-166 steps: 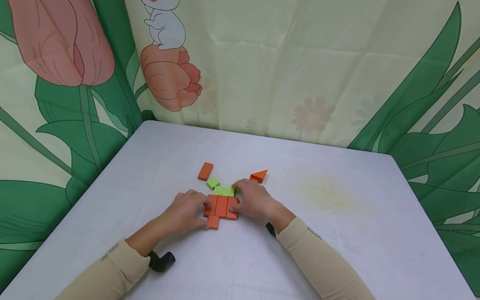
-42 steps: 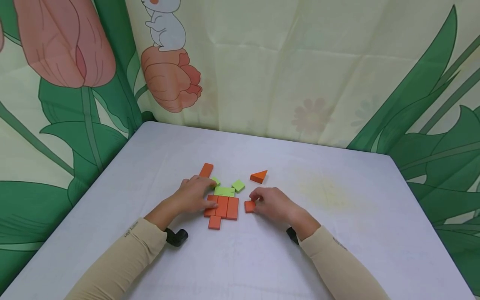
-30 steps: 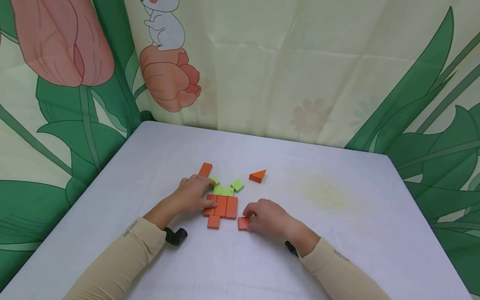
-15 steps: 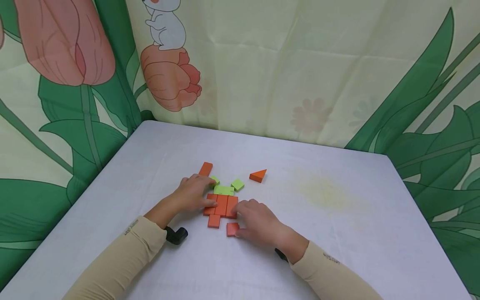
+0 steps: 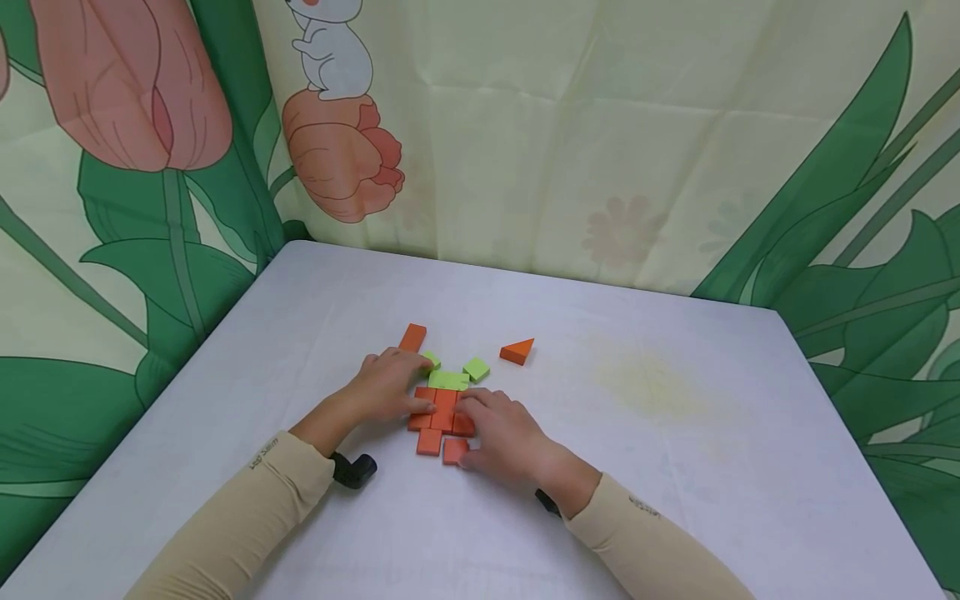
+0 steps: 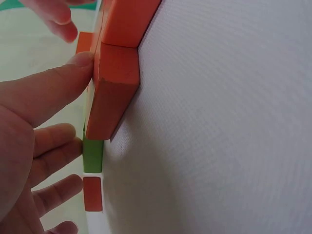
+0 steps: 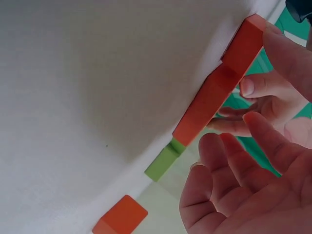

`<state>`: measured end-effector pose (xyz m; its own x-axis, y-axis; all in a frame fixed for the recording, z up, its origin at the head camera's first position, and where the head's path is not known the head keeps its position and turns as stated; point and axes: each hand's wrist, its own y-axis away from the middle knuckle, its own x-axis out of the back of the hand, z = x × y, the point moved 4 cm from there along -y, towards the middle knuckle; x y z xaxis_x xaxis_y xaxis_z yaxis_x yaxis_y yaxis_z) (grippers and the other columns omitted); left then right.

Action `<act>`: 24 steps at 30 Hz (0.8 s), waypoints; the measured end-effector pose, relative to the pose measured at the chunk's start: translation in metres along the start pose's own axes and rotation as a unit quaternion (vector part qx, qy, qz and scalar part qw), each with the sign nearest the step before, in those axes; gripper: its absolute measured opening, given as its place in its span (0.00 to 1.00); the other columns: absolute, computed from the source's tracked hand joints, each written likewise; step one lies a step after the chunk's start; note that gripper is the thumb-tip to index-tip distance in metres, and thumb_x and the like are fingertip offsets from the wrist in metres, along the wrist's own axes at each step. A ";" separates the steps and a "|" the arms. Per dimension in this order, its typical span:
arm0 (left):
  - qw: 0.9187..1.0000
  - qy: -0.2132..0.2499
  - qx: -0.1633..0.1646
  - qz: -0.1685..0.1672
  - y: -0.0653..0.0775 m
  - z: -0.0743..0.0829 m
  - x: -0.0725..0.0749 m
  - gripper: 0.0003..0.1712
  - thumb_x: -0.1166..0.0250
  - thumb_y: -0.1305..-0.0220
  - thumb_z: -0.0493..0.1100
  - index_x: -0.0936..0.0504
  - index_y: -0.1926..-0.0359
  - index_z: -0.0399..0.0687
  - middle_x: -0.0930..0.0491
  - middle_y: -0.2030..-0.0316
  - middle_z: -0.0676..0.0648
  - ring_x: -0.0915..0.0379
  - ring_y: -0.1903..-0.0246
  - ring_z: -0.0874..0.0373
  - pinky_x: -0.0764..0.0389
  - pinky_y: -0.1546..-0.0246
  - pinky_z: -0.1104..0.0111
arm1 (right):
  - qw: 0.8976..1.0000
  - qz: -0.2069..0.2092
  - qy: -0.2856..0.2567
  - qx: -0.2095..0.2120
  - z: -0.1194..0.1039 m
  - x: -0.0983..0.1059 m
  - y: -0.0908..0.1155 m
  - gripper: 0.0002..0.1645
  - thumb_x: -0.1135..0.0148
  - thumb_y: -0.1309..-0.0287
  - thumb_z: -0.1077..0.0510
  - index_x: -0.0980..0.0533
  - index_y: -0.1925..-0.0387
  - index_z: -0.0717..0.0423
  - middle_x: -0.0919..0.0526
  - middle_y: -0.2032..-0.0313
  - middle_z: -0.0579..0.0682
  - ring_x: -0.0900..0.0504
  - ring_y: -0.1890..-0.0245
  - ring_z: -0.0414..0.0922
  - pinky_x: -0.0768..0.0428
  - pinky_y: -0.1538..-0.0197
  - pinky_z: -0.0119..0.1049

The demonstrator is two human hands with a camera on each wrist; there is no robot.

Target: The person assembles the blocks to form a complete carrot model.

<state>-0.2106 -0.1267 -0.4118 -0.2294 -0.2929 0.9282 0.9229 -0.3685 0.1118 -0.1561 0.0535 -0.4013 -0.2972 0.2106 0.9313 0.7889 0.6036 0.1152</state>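
Three orange-red rectangular blocks [image 5: 444, 410] lie side by side on the table, below a light-green rectangular block [image 5: 448, 381]. Under them sit two small orange-red square blocks, a left one [image 5: 429, 442] and a right one [image 5: 454, 452]. The thumb of my left hand [image 5: 384, 387] rests on the leftmost rectangle; its fingers spread over a partly hidden green block [image 5: 431, 360]. With its thumb on the right square block, my right hand [image 5: 512, 437] covers part of the rightmost rectangle. In the right wrist view its other fingers stand apart from that square block.
A green square block [image 5: 476, 369] touches the green rectangle's upper right corner. Beyond it lies an orange triangular block [image 5: 517, 352]. Another orange-red block [image 5: 413, 337] shows past my left fingers. A patterned curtain [image 5: 525, 167] hangs behind the white table [image 5: 675, 500].
My right hand has brought the small square block from beside the triangle down and leftward, to beneath the rectangles. My left hand shifted up onto the left blocks, then stayed still.
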 end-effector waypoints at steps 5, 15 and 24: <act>1.000 -0.001 -0.002 0.001 0.000 0.000 0.000 0.38 0.25 0.44 0.58 0.23 0.36 0.48 0.24 0.39 0.47 0.35 0.38 0.46 0.35 0.44 0.47 | 1.000 -0.001 -0.008 -0.014 -0.001 -0.001 -0.002 0.37 0.25 0.45 0.49 0.28 0.35 0.53 0.30 0.34 0.52 0.30 0.38 0.53 0.27 0.41 0.50; 1.000 -0.006 0.002 -0.001 0.000 0.000 0.000 0.38 0.25 0.45 0.59 0.23 0.37 0.48 0.24 0.39 0.47 0.35 0.39 0.46 0.34 0.44 0.47 | 0.999 -0.006 -0.024 -0.020 -0.001 -0.003 -0.005 0.37 0.26 0.44 0.49 0.29 0.35 0.54 0.28 0.35 0.50 0.30 0.39 0.52 0.27 0.41 0.49; 1.000 -0.009 0.002 -0.001 0.000 0.001 0.000 0.38 0.25 0.44 0.59 0.23 0.36 0.48 0.24 0.39 0.46 0.34 0.39 0.46 0.34 0.45 0.48 | 0.999 -0.018 -0.028 -0.016 0.001 -0.003 -0.006 0.37 0.27 0.43 0.49 0.29 0.35 0.55 0.26 0.37 0.51 0.30 0.38 0.52 0.29 0.39 0.50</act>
<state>-0.2101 -0.1260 -0.4118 -0.2256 -0.2755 0.9344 0.9238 -0.3652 0.1153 -0.1605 0.0507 -0.4049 -0.3545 0.2320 0.9058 0.7939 0.5866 0.1604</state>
